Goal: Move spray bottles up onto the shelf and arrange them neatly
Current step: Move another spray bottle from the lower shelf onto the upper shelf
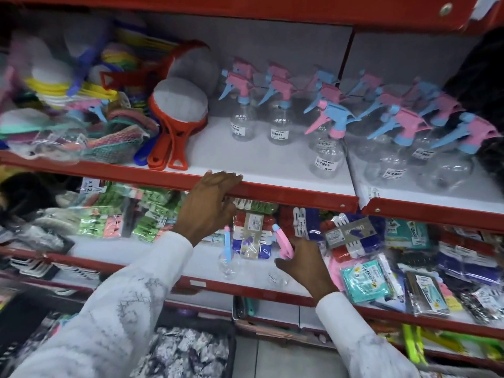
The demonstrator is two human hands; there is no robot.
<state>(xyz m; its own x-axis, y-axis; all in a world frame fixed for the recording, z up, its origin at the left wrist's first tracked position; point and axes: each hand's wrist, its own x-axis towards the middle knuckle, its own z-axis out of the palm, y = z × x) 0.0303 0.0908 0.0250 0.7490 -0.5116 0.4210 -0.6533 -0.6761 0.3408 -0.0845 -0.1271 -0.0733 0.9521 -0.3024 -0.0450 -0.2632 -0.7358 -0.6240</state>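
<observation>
On the upper shelf (272, 165), white board behind a red lip, clear spray bottles (326, 148) stand in loose rows from the middle to the right edge; roughly a dozen trigger heads show, pink-and-blue mixed, though the far-right ones blur and overlap too much for a firm count. Beside them to the left, two red-framed hand mirrors (178, 115). On the lower shelf (207, 283), two more bottles: one clear bottle with a blue nozzle (227, 257) standing free, one with a pink trigger head (283, 242). Right hand (302, 264) curls loosely about that pink head, fingers touching it; whether the grip is closed I cannot tell. Left hand (210, 203) holds no bottle, fingers hooked over the upper shelf's red lip. Judgement: empty thin plastic, so very light, easily dented and tippy; smooth walls look slippery. Best taken at the neck under the trigger.
</observation>
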